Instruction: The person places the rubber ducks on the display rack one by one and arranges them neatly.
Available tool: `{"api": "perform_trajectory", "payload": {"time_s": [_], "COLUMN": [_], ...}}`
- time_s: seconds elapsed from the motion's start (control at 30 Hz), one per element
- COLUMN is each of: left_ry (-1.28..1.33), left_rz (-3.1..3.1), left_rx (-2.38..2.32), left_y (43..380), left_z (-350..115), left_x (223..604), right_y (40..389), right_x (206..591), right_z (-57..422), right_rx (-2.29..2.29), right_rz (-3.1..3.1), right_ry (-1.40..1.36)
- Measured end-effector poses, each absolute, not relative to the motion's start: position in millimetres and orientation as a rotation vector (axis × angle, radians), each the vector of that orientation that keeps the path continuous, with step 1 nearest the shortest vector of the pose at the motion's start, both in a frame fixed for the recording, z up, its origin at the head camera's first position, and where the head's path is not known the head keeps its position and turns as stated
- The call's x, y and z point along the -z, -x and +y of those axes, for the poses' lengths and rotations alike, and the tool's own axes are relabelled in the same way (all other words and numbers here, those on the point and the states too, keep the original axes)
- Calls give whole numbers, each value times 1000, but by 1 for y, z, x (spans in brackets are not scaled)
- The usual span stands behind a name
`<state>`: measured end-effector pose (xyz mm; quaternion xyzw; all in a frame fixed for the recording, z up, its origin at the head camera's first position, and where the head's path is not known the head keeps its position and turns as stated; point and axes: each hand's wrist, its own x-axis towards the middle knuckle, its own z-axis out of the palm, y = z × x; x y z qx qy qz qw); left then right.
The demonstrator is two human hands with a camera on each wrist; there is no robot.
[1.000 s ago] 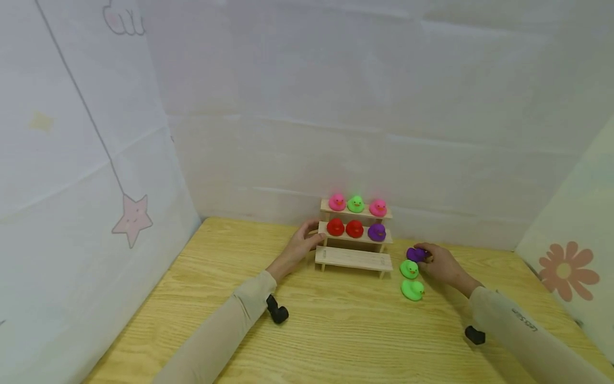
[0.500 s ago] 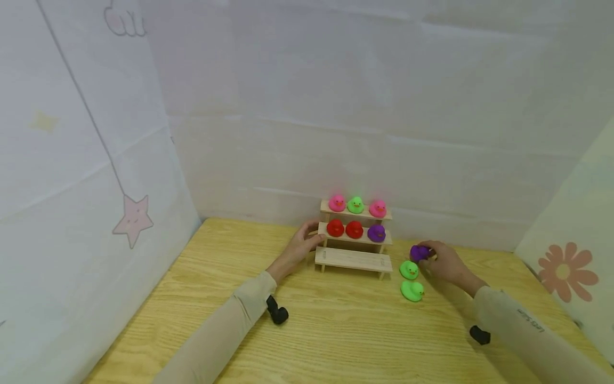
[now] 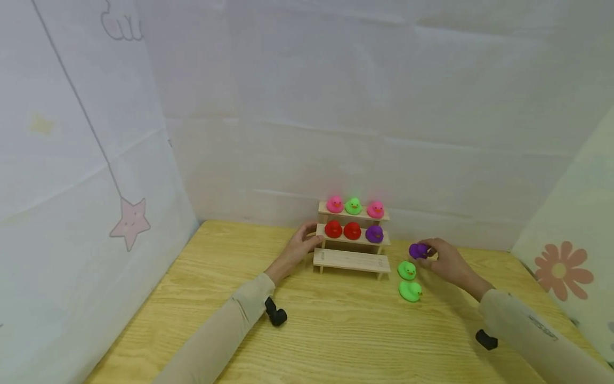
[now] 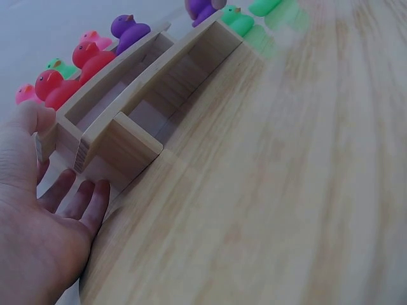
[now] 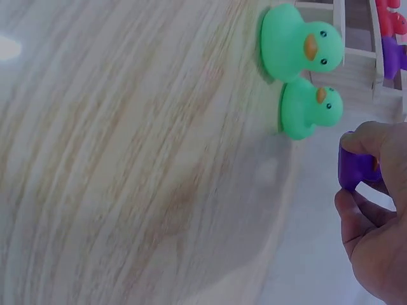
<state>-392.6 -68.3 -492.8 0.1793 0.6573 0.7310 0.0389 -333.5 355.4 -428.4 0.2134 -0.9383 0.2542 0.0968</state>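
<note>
A three-tier wooden display stand is by the back wall. Pink toy ducks flank a green duck on its top tier. Two red ducks and a purple duck sit on the middle tier; the lowest tier is bare. My left hand holds the stand's left end, the thumb at the middle board and fingers below it in the left wrist view. To the right of the stand, my right hand pinches another purple duck between thumb and fingers, raised off the table.
Two green ducks lie on the wooden table between the stand and my right hand. White cloth walls with printed figures enclose the table at the back and both sides.
My right hand has lifted the purple duck slightly up from the table beside the green ducks and tilted it. The left hand stays at the stand; the head view has shifted slightly.
</note>
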Motion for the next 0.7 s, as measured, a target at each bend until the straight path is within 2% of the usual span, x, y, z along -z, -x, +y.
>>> {"api": "perform_trajectory", "payload": {"time_s": [0.7], "left_ry": [-579], "left_rz": [2033], "left_rx": [-2246], "left_y": [391], "left_z": [-68], "left_x": [491], "right_y": [303], "right_x": [411], "right_z": [299], "right_rx": [-804], "right_rz": [-2782], "right_ry": [-606]}}
